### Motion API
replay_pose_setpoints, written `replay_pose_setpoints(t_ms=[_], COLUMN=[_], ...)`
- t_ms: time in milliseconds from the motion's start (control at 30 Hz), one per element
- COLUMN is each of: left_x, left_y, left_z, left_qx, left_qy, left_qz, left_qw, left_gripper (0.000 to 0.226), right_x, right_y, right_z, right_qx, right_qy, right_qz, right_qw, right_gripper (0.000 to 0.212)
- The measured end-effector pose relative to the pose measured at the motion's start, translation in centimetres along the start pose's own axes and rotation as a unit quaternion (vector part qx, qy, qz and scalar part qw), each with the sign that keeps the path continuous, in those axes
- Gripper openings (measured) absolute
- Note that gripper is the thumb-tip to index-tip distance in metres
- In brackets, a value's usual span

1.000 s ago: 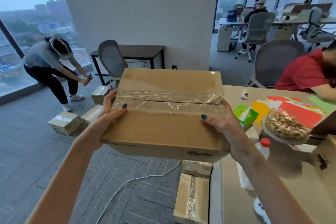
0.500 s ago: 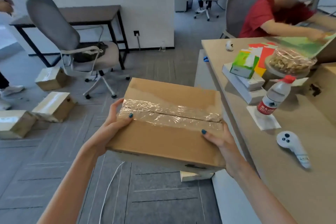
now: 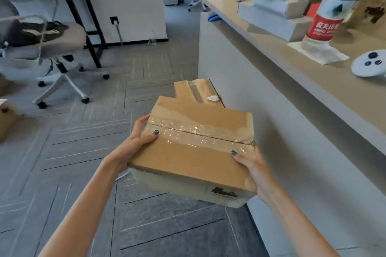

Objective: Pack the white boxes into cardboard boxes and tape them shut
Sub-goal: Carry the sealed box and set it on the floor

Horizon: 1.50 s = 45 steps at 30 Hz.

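Cardboard box (image 3: 194, 152) held in both my hands, above a grey floor and just beside the pale side panel of a desk (image 3: 313, 81). My left hand (image 3: 133, 146) grips its left edge and my right hand (image 3: 252, 167) grips its near right corner, each thumb lying on top. Wrinkled clear tape (image 3: 200, 133) covers the closed top seam, so this box looks packed and sealed, though its contents are hidden. Just beyond it, a second taped box (image 3: 196, 92) lies on the floor against the desk panel. On the desk to my right are a white controller (image 3: 369, 64), a red-labelled water bottle (image 3: 325, 19), and farther back a stack of flat white boxes (image 3: 275, 16), which I judge may still need packing. Far left stands an office chair (image 3: 41, 48).
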State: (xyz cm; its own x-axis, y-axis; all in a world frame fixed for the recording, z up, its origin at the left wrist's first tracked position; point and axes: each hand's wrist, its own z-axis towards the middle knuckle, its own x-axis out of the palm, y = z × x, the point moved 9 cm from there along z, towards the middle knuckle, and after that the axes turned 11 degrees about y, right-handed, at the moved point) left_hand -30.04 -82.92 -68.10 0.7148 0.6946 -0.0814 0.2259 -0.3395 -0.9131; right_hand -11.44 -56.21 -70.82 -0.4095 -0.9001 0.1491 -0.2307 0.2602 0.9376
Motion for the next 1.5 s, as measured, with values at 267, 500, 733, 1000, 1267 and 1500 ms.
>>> replay_pose_setpoints(t_ms=[267, 500, 733, 1000, 1267, 1500], left_x=[2.8, 4.1, 4.5, 3.9, 3.5, 1.7], left_y=[11.4, 17.3, 20.6, 21.5, 24.5, 21.7], left_z=[11.2, 16.5, 19.0, 18.9, 15.7, 17.3], left_qx=[0.003, -0.009, -0.031, -0.015, -0.158, -0.049], left_qy=[0.037, 0.051, 0.072, 0.06, 0.149, -0.085], left_qz=[0.01, 0.015, 0.026, 0.049, 0.098, 0.11], left_qw=[0.999, 0.999, 0.997, 0.997, 0.971, 0.989], left_gripper=[0.06, 0.061, 0.061, 0.071, 0.109, 0.051], right_x=[-5.1, -7.2, -7.7, -9.4, -8.9, -10.4], right_y=[-12.2, -17.3, -21.6, -23.2, -22.8, -25.3], right_z=[6.2, 9.3, 10.4, 11.5, 12.7, 13.1], right_qx=[-0.014, -0.026, -0.007, 0.034, 0.099, 0.105], right_qy=[-0.037, -0.045, -0.056, -0.087, -0.03, -0.082], right_qz=[0.007, -0.001, -0.005, -0.037, -0.051, -0.101], right_qw=[0.999, 0.999, 0.998, 0.995, 0.993, 0.986], right_gripper=[0.059, 0.057, 0.066, 0.064, 0.044, 0.105])
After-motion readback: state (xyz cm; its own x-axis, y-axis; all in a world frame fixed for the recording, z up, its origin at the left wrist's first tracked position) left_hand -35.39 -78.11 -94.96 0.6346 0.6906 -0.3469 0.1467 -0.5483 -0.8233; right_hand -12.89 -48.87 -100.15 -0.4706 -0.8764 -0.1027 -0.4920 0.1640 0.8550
